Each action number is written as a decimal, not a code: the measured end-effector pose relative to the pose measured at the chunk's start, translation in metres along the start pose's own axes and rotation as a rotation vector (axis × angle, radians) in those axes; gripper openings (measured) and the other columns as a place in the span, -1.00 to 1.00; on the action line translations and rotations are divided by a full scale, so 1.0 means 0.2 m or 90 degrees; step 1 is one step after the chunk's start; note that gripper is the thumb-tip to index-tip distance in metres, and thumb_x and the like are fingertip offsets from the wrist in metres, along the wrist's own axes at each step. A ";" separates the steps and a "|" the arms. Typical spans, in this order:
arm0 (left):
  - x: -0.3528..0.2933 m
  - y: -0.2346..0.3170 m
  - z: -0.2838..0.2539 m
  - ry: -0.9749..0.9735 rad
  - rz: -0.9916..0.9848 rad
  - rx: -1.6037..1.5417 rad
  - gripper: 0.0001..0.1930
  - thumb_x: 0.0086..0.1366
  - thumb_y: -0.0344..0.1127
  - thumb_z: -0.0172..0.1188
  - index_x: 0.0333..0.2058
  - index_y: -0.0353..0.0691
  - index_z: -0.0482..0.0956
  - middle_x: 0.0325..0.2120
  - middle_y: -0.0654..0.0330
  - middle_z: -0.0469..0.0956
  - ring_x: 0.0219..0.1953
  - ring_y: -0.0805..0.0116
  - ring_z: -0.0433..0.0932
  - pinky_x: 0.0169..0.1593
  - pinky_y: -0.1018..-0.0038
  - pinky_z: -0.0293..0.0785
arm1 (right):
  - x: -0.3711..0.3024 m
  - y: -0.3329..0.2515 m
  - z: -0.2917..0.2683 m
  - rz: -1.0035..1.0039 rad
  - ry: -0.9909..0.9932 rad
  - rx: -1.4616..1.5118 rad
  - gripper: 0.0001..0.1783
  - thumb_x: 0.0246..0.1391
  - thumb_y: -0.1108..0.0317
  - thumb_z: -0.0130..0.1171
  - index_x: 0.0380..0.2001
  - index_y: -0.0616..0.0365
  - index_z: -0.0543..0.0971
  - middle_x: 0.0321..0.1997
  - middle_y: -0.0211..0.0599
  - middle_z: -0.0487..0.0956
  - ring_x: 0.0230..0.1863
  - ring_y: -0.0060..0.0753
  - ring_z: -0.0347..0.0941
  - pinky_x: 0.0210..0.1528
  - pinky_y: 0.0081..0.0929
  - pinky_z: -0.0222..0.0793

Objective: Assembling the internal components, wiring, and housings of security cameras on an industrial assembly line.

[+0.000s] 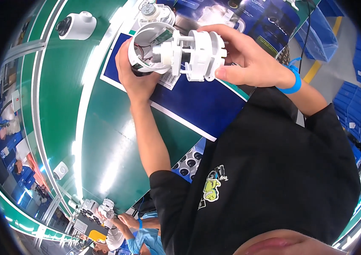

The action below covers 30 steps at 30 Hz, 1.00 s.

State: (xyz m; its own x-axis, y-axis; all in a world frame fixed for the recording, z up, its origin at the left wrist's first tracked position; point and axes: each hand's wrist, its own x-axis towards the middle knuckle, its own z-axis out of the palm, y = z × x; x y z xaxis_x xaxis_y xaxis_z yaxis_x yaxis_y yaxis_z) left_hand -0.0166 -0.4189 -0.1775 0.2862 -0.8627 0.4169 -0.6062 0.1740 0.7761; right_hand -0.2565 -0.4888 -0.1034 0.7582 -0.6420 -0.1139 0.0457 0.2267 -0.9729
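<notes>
My left hand (139, 87) is wrapped round a white round camera housing (145, 35), whose open side shows a green circuit board and thin dark and red wires. Closed on a white plastic bracket assembly (199, 53) is my right hand (255, 59), thumb and fingers on its outer edge. The bracket's inner end, with a pale cylindrical part, meets the housing's opening; whether they are joined I cannot tell. Both parts are held above a blue mat (208, 106). Just beyond the housing stands another white round part (153, 12) with a metal motor on top.
A white cylindrical camera (80, 26) lies on the green bench (108, 140) at far left. Clear plastic bags (221, 18) are at the back of the mat. Lower left, a co-worker in blue (144, 238) handles white parts. Blue crates (356, 114) are stacked at right.
</notes>
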 end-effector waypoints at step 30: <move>0.03 0.09 -0.05 -0.117 -0.020 -0.114 -0.09 -0.41 -0.49 0.55 0.07 -0.14 0.38 0.00 0.11 0.41 0.02 0.16 0.44 0.06 0.36 0.41 | 0.27 -0.29 -0.06 -0.631 -0.305 -0.943 -0.18 -0.33 0.51 0.41 0.11 -0.16 0.38 0.23 -0.20 0.32 0.17 -0.03 0.30 0.02 -0.24 0.48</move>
State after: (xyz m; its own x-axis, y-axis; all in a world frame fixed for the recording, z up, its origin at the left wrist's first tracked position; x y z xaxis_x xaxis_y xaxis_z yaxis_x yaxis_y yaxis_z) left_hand -0.0182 -0.4159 -0.1553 0.1530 -0.9381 0.3107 -0.4527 0.2129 0.8659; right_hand -0.2257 -0.5460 -0.0550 0.9226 0.1765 0.3431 0.1976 -0.9799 -0.0275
